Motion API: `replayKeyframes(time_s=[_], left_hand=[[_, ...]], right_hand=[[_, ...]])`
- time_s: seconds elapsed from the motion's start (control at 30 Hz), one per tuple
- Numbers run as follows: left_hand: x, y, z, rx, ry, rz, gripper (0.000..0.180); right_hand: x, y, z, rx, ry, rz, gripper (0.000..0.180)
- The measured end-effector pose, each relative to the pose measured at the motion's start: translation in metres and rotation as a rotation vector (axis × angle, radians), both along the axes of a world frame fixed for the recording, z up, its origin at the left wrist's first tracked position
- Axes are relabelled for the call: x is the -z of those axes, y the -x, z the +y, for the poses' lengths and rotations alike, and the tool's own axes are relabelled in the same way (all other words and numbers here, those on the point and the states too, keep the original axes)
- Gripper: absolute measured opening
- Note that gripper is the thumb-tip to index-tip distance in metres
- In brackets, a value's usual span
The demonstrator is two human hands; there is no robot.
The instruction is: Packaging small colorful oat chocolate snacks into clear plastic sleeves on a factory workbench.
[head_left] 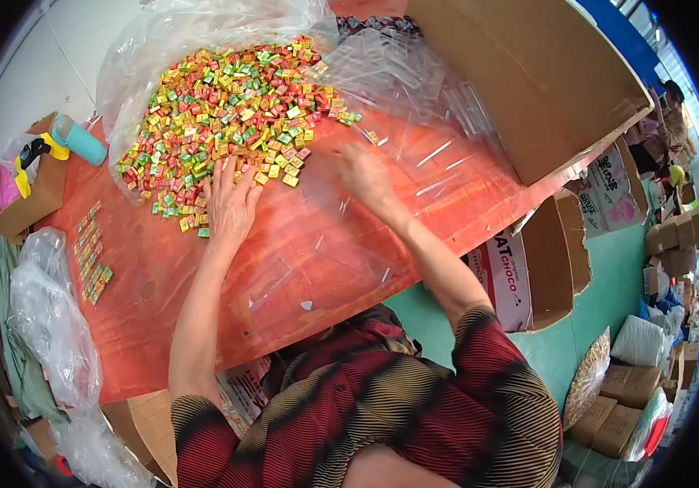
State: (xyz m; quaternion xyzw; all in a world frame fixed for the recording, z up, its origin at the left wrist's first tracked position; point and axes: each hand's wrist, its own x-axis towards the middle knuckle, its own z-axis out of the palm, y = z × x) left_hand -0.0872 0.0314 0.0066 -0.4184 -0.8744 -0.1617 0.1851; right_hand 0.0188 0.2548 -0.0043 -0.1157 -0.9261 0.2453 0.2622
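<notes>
We saw the heap of small rectangular red, yellow and green wrapped pieces (231, 114) on the flat red table (134, 325), its length slanting from near left to far right. It lay just ahead of the left hand (231, 210), the nearer one, whose spread fingers touched its edge, gripping nothing visible. The right hand (364, 174) was curled, apart at right; its content we could not tell.

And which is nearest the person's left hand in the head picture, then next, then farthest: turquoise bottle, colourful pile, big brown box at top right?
From the left hand:
1. Colourful pile, touching it, just ahead
2. Turquoise bottle, off left
3. Big brown box, far right
</notes>
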Motion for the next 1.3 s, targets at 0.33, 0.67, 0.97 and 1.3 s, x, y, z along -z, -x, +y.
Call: replayKeyframes(time_s=[0.33, 0.67, 0.97, 1.3], left_hand=[[-0.002, -0.108, -0.059, -0.025, 0.015, -0.110, 0.031], [0.027, -0.137, -0.089, -0.124, -0.012, -0.178, 0.027], [0.036, -0.136, -0.096, -0.155, -0.054, -0.096, 0.026], [0.027, -0.149, -0.080, -0.205, -0.127, -0.170, 0.021]], right_hand=[[0.003, 0.005, 0.060, 0.368, -0.278, -0.130, 0.030], [0.045, 0.059, 0.059, 0.325, -0.514, -0.117, 0.010], [0.029, 0.058, 0.000, 0.170, -0.442, -0.085, 0.012], [0.003, -0.006, 0.109, 0.243, 0.018, 0.096, 0.022]])
